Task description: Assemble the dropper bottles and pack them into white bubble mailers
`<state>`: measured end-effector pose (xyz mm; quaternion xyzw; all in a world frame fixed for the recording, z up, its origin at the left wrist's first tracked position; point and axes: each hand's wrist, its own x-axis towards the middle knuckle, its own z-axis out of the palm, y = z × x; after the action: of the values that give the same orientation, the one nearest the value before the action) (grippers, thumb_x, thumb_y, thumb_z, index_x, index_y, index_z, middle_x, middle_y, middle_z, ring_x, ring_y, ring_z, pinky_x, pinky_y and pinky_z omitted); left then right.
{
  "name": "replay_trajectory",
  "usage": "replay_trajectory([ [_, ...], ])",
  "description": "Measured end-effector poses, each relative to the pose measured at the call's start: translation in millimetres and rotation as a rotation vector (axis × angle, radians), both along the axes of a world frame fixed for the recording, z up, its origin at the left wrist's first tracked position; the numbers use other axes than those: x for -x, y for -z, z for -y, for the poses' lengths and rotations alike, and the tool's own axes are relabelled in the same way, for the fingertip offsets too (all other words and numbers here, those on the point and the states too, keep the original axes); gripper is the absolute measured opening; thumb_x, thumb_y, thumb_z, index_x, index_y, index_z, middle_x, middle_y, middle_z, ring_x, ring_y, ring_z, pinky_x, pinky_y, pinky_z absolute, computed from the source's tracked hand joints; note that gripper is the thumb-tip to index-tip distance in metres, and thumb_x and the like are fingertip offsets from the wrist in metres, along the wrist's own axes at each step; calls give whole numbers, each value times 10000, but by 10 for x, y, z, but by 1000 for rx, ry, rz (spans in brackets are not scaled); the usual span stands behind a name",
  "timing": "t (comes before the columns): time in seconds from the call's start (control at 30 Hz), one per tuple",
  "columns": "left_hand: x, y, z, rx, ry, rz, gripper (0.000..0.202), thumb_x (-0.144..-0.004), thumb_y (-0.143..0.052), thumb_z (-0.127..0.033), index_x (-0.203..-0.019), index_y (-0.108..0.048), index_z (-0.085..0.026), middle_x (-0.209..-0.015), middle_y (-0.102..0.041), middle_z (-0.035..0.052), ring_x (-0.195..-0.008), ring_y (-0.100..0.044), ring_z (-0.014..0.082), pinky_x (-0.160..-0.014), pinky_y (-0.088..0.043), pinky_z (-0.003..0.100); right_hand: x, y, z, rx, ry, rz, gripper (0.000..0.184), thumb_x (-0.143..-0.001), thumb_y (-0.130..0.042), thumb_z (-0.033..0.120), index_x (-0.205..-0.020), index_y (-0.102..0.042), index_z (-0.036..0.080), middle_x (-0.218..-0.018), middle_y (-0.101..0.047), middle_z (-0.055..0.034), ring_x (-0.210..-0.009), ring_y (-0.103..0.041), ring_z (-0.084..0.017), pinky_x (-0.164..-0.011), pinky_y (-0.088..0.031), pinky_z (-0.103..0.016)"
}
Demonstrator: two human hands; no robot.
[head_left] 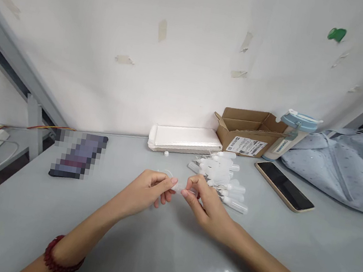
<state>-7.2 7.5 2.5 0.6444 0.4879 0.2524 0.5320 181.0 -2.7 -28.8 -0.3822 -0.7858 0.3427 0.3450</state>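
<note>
My left hand [153,189] is closed, its thumb and fingers pinching one end of a small translucent plastic piece [178,187] above the table. My right hand [203,202] pinches the other end between thumb and index finger. Fingers cover most of the piece, so its exact kind is hard to make out. Just behind my right hand lies a loose pile of small translucent plastic bottles [234,205], several with thin needle tips. A small white cap [166,154] stands on the table beyond my left hand.
Along the wall sit a flat white box [186,140], an open cardboard box [249,136] and a blue-lidded tumbler [287,137]. A phone [284,186] and a pale blue fabric bag [339,167] are on the right. A blurred-out dark phone-like slab [80,156] lies left on the grey table [120,251].
</note>
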Motion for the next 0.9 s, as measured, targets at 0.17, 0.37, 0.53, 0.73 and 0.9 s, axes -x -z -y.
replay_trajectory([
  [0.17, 1, -9, 9, 84, 11, 27, 436, -816, -472, -521, -599, -575, -157, -587, -553, 12, -538, -499, 124, -501, -408, 235, 19, -6, 13, 69, -10, -54, 141, -930, -361, 328, -841, -360, 219, -598, -348, 65, -521, -319, -103, -508, -255, -239],
  [0.37, -38, 4, 27, -50, 1, -21, 406, -823, -486, -472, -584, -583, -159, -619, -591, 21, -580, -514, 131, -583, -416, 246, 24, -55, -14, 501, -54, -328, 261, -892, -432, 468, -830, -333, 234, -582, -328, 91, -496, -281, -78, -471, -237, -207],
  [0.53, -67, 43, 70, -220, 14, -59, 341, -863, -457, -414, -664, -592, -173, -668, -577, 4, -653, -520, 136, -624, -401, 232, -5, -55, -73, 727, -68, -468, 317, -831, -528, 500, -806, -349, 239, -547, -291, 103, -469, -218, -69, -441, -192, -198],
  [0.73, -53, 79, 66, -460, 41, -205, 310, -882, -444, -364, -686, -597, -179, -606, -508, -20, -576, -400, 117, -578, -331, 237, -5, -73, -80, 859, -59, -529, 323, -824, -544, 483, -790, -347, 230, -518, -274, 111, -444, -156, -55, -435, -159, -202],
  [0.9, -58, 62, 57, -406, 18, -134, 226, -865, -477, -345, -804, -632, -191, -734, -617, -3, -671, -501, 133, -618, -378, 227, 10, -72, -89, 819, -40, -542, 327, -826, -528, 503, -800, -361, 224, -545, -314, 103, -441, -180, -48, -452, -203, -208],
])
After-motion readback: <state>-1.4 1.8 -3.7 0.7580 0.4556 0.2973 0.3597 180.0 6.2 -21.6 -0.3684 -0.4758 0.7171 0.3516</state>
